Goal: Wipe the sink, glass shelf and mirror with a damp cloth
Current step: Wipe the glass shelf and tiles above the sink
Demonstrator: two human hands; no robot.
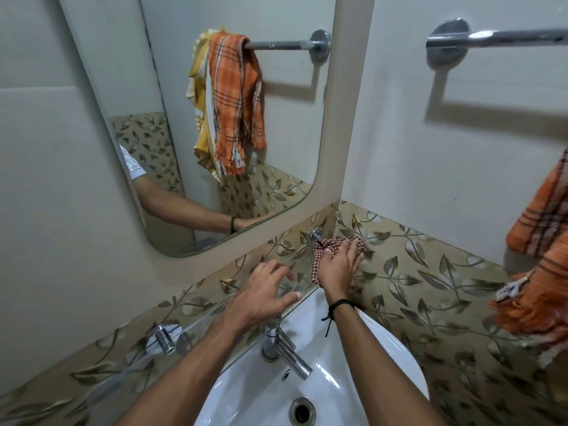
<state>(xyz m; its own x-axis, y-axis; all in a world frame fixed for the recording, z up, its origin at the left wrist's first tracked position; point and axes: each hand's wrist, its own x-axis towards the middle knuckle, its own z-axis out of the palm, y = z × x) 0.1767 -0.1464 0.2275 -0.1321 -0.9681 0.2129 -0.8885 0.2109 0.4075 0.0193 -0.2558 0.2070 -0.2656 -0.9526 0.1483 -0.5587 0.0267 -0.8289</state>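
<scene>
Fingers [281, 269] of the left hand [262, 295]: spread wide, lightly bent, gripping nothing. Poised over the middle of the glass shelf [192, 329], right of its left-hand bracket [164, 336], thumb at the front edge. Cannot tell whether the tips actually bear on the glass. Looks like bracing rather than wiping.

Further right, fingers of the right hand [338, 265]: laid out nearly straight, pressing a checked cloth [322, 250] flat onto the shelf's right end, just beside the chrome corner bracket [315, 233]. No pinch, no fist — cloth simply trapped under palm and fingers, one corner trailing back towards the wrist.

Step in hand, by the look of it: the glass shelf, at the far right of its run. Mirror [292, 133] above and sink [252, 395] below with its tap [287, 348] — no telling from here whether either is wiped yet.

Next move, likely: drag the cloth back leftwards along the glass. Calls for even, modest pressure, since only two brackets show under the shelf. Also calls for lifting the left hand out of the cloth's path, or shifting it along ahead. Orange towel [547, 265] hanging at far right, well apart, no part in this.
</scene>
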